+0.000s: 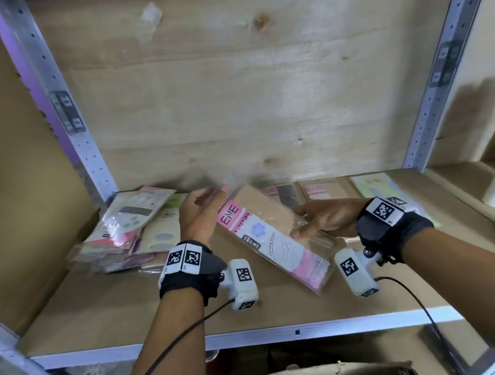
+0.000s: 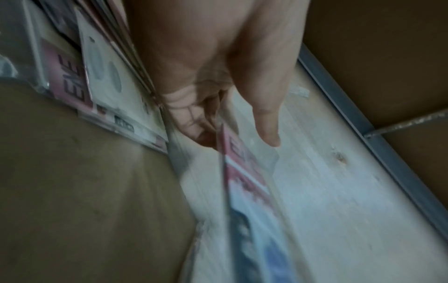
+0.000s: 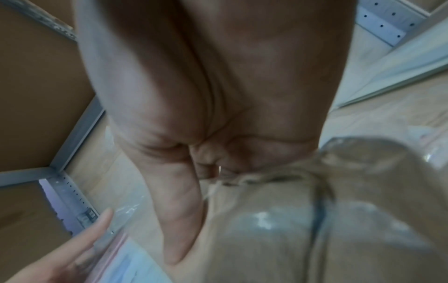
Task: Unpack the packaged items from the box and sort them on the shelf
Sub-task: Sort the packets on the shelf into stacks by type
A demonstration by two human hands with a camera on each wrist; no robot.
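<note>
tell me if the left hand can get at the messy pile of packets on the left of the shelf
Probably yes. The left hand hangs open right beside the pile, nothing between them; only the right hand grips the stocking packet.

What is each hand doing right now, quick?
Left hand: open, fingers straight, touching the top edge of the pink stocking packet.
Right hand: holding the same packet, thumb and fingers pinching its right edge.
</note>
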